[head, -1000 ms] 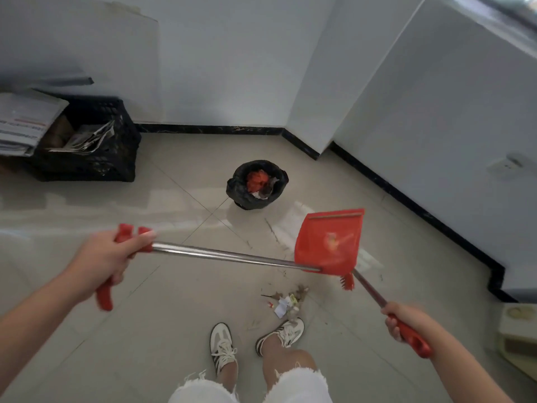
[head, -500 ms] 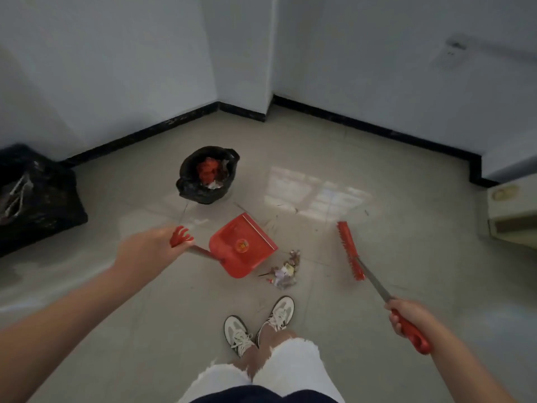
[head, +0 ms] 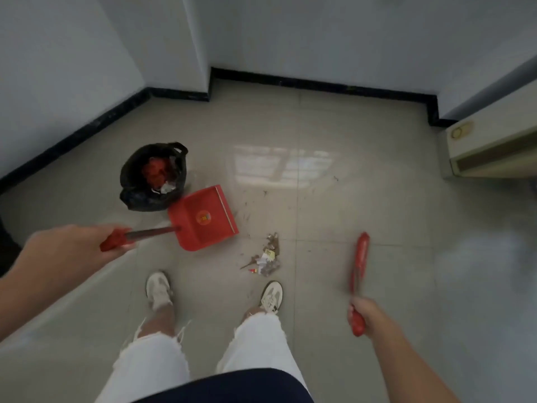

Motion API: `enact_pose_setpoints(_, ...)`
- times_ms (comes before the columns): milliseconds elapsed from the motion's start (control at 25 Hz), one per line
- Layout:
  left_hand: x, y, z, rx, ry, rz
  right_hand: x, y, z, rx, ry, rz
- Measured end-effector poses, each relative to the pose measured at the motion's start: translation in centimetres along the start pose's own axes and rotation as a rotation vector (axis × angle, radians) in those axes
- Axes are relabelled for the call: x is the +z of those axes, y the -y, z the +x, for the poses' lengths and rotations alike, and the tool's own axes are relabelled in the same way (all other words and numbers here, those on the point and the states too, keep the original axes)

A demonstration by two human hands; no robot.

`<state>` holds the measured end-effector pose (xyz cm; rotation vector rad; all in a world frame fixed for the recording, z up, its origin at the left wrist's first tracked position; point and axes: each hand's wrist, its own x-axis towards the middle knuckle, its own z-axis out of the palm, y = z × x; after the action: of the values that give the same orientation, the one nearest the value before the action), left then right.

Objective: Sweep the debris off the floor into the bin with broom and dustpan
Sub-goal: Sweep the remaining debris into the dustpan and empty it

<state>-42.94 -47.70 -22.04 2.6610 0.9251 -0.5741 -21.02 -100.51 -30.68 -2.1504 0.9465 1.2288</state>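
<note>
The left hand (head: pixel 66 251) is gripping the red end of the dustpan (head: pixel 203 218) handle, fingers wrapped tight around it, and is holding the red pan low over the floor (head: pixel 363 199), its open edge facing right toward the litter. Whether the pan's lip is actually touching the tiles is hard to tell. Just behind the pan, the bin (head: pixel 154 177), lined with a black bag and already holding red and pale rubbish, is standing close to the left wall.

Right of the pan and slightly nearer the person, the debris (head: pixel 266 257) is lying in a small loose heap of scraps and paper bits, just ahead of the shoes (head: pixel 271 295). A few dark specks are scattered on the tiles beyond it.

Further right, the broom (head: pixel 361 251) is hanging with its red head well apart from the heap, and the right hand (head: pixel 370 315) is clamped on its red handle.

By the look of it, the person is setting up the sweep: pan on one side, broom on the other, heap between. The next move is probably calling for the pan lip to be pressed flat against the floor beside the heap, then a short leftward stroke of the broom.

The floor is glossy pale tile, reflecting a window, bounded by a black skirting board (head: pixel 319 82) and white walls, with a cream unit (head: pixel 494 146) standing at the far right.
</note>
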Motion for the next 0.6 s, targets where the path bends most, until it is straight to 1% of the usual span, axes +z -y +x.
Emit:
enact_pose_setpoints(80, -1.1, 0.5, 1.1, 0.074, 0.039, -0.016, 4.7, -0.6, -1.7, 0.014, -0.017, 0.017)
enact_pose_setpoints(160, -4.0, 0.3, 2.3, 0.179, 0.075, -0.022, 9.8, -1.5, -4.7, -0.005, -0.007, 0.015)
enact_pose_setpoints(280, -6.8, 2.5, 4.5, 0.412, 0.031, 0.123, 17.6, -2.3, -10.1, 0.007, 0.039, 0.081)
enact_pose_setpoints(400, -7.6, 4.9, 5.3, 0.546, 0.071, 0.205, 24.2, -3.0, -13.7, -0.022, 0.068, 0.092)
enact_pose_setpoints(520, -6.4, 6.6, 6.4, 0.722, 0.091, 0.226, 27.4, -3.6, -17.0, -0.018, 0.071, 0.023)
enact_pose_setpoints(600, -5.8, 6.2, 6.9, 0.784, 0.107, 0.269, 26.9, -3.4, -18.8, 0.048, 0.101, 0.089)
